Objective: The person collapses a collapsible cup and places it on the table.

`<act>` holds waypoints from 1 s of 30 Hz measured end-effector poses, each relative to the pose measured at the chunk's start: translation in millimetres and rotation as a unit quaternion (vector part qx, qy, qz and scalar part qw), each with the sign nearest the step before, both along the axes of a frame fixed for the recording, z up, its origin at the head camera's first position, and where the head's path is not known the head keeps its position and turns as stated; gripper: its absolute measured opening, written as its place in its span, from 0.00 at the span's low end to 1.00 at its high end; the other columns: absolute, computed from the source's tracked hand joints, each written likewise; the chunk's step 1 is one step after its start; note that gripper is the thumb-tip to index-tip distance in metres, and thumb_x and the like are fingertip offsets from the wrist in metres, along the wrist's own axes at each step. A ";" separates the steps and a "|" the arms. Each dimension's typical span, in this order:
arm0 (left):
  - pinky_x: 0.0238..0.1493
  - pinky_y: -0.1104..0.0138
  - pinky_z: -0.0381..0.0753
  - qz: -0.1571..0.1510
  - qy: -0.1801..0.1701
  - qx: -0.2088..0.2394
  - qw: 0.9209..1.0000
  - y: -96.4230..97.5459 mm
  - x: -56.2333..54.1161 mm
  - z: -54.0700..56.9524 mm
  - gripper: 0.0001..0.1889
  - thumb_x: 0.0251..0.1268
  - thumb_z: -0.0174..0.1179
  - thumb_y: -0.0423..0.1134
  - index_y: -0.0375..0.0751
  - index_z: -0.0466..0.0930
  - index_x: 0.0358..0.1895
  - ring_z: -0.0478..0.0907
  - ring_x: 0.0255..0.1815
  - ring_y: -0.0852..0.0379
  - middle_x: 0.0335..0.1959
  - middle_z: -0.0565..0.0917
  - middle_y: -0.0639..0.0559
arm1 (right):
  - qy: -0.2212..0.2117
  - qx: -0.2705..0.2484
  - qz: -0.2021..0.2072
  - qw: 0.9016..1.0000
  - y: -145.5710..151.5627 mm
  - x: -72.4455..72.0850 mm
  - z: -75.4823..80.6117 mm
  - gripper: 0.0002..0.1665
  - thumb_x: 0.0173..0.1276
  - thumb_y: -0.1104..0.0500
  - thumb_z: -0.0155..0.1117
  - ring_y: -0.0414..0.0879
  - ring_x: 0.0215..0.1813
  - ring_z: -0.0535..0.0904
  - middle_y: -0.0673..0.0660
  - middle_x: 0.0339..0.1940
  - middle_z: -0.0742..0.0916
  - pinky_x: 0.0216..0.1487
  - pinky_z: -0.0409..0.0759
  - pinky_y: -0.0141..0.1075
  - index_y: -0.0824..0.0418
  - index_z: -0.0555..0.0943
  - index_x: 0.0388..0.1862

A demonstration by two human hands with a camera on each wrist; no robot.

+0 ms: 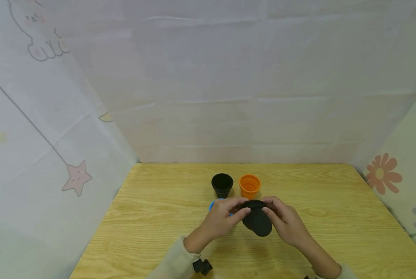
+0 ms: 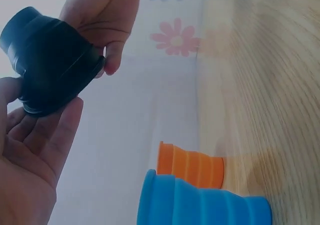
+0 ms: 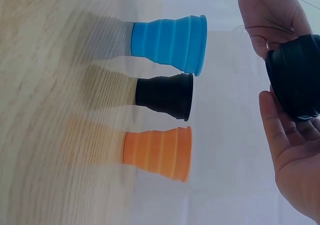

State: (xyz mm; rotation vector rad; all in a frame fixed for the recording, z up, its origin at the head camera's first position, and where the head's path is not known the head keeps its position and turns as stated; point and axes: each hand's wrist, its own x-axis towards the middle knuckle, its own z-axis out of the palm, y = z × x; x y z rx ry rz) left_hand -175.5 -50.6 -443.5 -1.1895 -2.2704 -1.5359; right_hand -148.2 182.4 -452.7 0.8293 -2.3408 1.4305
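A black collapsible cup [image 1: 261, 224] is held in the air over the table, its base tilted toward the head camera. My left hand [image 1: 219, 220] grips its rim from the left, thumb on the near side. On the opposite side, my right hand [image 1: 287, 224] pinches the rim in the same manner. In the left wrist view, the held cup [image 2: 57, 60] shows ridged walls between both hands. Behind my left hand stands a blue cup [image 3: 167, 42], mostly hidden in the head view. Farther back are another black cup [image 1: 222, 186] and an orange cup [image 1: 250, 186], both upright.
The wooden table [image 1: 152, 221] reaches back to a pale cloth wall [image 1: 208, 128]. Printed cloth also hangs on the left and right sides. A small black device [image 1: 202, 266] sits at my left sleeve cuff.
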 end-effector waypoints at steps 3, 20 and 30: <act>0.33 0.70 0.86 -0.022 -0.032 0.015 0.999 -2.0 -0.8 0.5 0.10 0.75 0.60 0.37 0.38 0.84 0.53 0.83 0.33 0.67 0.40 0.88 0.47 | -0.002 -0.019 0.007 1.000 -0.1 0.9 -0.3 0.13 0.76 0.73 0.54 0.38 0.43 0.85 0.55 0.44 0.88 0.42 0.86 0.32 0.62 0.77 0.55; 0.32 0.75 0.85 0.003 0.049 0.039 0.998 -1.7 -3.8 -3.6 0.10 0.71 0.64 0.33 0.39 0.84 0.52 0.84 0.32 0.68 0.40 0.89 0.47 | -0.052 -0.061 0.019 0.997 -0.7 -0.1 -1.4 0.18 0.78 0.70 0.54 0.38 0.50 0.84 0.55 0.53 0.87 0.43 0.87 0.35 0.61 0.79 0.62; 0.33 0.71 0.85 0.021 0.035 0.017 0.999 -8.4 -8.9 -9.2 0.10 0.74 0.61 0.37 0.42 0.83 0.53 0.81 0.31 0.67 0.40 0.88 0.50 | -0.084 -0.076 0.060 0.992 -0.6 -5.4 -3.6 0.19 0.79 0.69 0.53 0.42 0.49 0.84 0.56 0.52 0.86 0.47 0.86 0.35 0.64 0.77 0.65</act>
